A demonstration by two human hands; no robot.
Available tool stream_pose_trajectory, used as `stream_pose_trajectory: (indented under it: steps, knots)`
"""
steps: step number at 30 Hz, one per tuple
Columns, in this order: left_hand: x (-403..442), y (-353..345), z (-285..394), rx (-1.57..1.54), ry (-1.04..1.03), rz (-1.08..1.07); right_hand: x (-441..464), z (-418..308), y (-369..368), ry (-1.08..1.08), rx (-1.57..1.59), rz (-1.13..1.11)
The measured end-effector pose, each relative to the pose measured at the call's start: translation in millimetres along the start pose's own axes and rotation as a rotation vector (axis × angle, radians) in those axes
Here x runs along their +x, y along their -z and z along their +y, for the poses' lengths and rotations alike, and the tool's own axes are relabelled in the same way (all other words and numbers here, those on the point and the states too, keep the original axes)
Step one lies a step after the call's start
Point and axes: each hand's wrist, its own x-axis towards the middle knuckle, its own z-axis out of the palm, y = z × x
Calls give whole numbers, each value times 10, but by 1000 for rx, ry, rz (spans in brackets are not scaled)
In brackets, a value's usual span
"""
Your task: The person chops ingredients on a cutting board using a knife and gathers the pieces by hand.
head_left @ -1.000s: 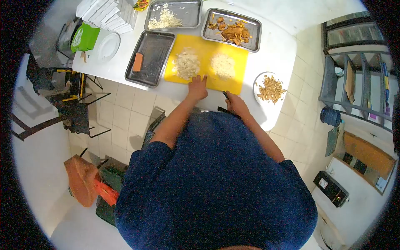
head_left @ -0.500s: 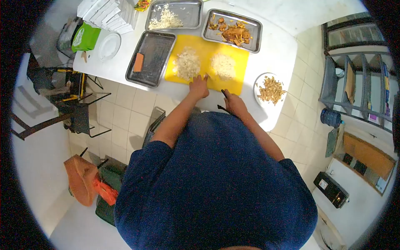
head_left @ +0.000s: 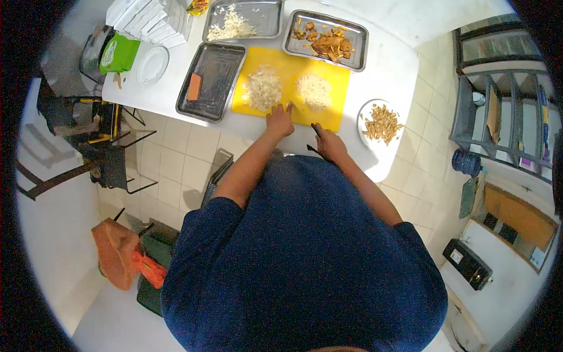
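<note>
Yellow and flat, the board [head_left: 290, 61] lies just ahead of both hands, its near edge under the left hand [head_left: 280, 121], whose fingers reach forward, slightly parted, with their tips down on it; whether anything is pinned beneath those tips I cannot tell. The right hand [head_left: 332, 145], just off the board's near edge, is curled closed around a black handle [head_left: 316, 128], one end of which pokes out ahead of the fist towards the board; the blade, if it has one, is too faint to make out. A dark strip [head_left: 314, 151] shows on the body side of that fist, too small to name. Right ahead of the left hand, near its fingertips, sits a loose pale heap [head_left: 263, 88] of chopped bits; ahead of the right hand, and a little inward, lies a finer, whiter mound [head_left: 315, 92], well apart from the fist. Out to the left of the left hand, beside the board, is a dark tray [head_left: 218, 67] holding an orange block [head_left: 194, 87]. Farther ahead of that hand, beyond the board, stands a second tray [head_left: 268, 22] with pale shreds [head_left: 233, 26]. Beyond the board from the right hand, a third tray [head_left: 360, 42] carries browned pieces [head_left: 331, 46]. To the right of the right hand, near it, a white plate [head_left: 364, 111] bears a pile of light brown chunks [head_left: 383, 124]. Everything rests on a white table [head_left: 390, 76].
</note>
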Motion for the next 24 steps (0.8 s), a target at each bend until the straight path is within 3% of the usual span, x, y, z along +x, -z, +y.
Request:
stream_pose_trajectory:
  steps: [14,20,24]
  knots:
    - [-86,-49,-82,-26,-46,82,146,-324,302,-143,27,-41]
    - [-31,-135,-202,-69,-128,165,365,-339,496,-117,-36,-181]
    - [-85,-190,-309,-90,-164,133,213,-426,584,-120,38,-97]
